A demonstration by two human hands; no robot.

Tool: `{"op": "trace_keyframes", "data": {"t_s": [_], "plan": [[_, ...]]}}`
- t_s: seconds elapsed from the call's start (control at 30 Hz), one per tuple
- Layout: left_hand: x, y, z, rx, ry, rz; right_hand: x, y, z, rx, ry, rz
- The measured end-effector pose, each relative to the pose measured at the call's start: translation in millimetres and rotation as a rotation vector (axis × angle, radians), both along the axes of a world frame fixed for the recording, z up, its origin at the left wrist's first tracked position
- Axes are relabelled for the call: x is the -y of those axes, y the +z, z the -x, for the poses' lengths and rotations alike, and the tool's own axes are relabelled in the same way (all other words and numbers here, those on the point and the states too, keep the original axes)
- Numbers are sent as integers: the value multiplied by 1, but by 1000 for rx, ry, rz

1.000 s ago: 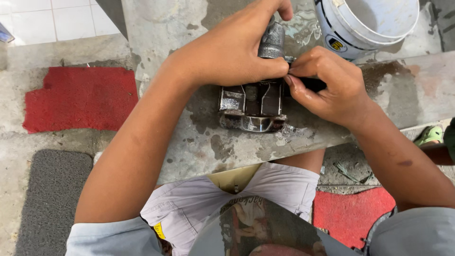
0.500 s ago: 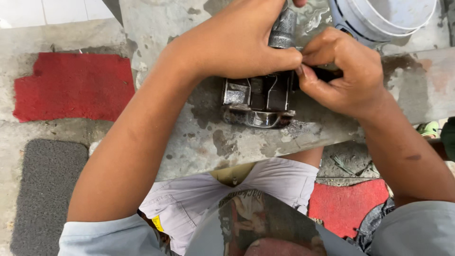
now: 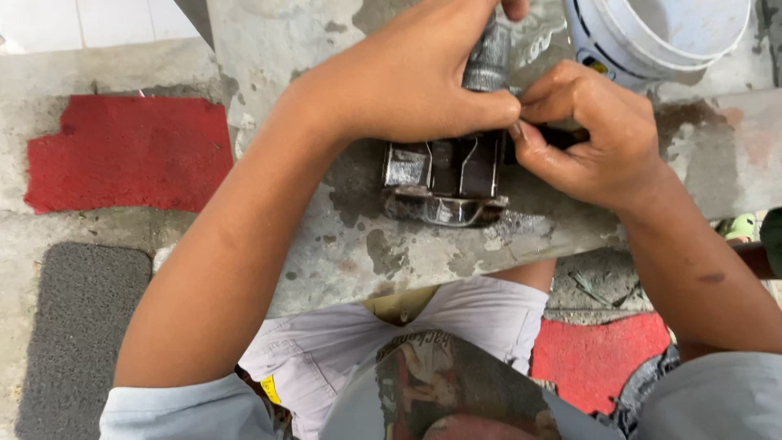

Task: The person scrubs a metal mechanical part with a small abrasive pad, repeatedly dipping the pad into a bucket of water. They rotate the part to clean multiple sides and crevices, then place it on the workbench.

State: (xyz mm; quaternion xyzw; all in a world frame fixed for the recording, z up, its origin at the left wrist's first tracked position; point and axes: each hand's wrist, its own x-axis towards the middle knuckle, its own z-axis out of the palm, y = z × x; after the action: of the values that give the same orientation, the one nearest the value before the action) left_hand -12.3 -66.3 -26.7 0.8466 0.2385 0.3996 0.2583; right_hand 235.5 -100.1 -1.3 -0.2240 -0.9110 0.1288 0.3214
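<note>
A dirty metal part (image 3: 444,183), blocky with spring clips and a shiny curved lower edge, rests on a stained concrete slab (image 3: 350,236). My left hand (image 3: 407,77) grips the part from above, fingers wrapped around a grey ridged cylinder (image 3: 489,57) that sticks up from it. My right hand (image 3: 590,134) pinches at the part's right end, thumb and fingertips meeting those of the left hand; a dark piece shows under its fingers, mostly hidden.
A white plastic bucket (image 3: 652,33) stands on the slab at the upper right. Red mats (image 3: 130,151) and a grey mat (image 3: 77,326) lie on the floor to the left. My knees in light shorts (image 3: 342,350) sit below the slab.
The view has shifted slightly, so hands and part sit a little higher and further right in frame. Both hands keep the same grip on the part.
</note>
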Motion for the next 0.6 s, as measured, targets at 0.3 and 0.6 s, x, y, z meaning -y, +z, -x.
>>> {"op": "trace_keyframes", "data": {"t_s": [0.3,0.6], "plan": [[0,-3,-1,-18,9,52,2,0,0,-20,-10,71],[1,2,-1,-24,12,4,4,3,2,-10,-71,81]]}}
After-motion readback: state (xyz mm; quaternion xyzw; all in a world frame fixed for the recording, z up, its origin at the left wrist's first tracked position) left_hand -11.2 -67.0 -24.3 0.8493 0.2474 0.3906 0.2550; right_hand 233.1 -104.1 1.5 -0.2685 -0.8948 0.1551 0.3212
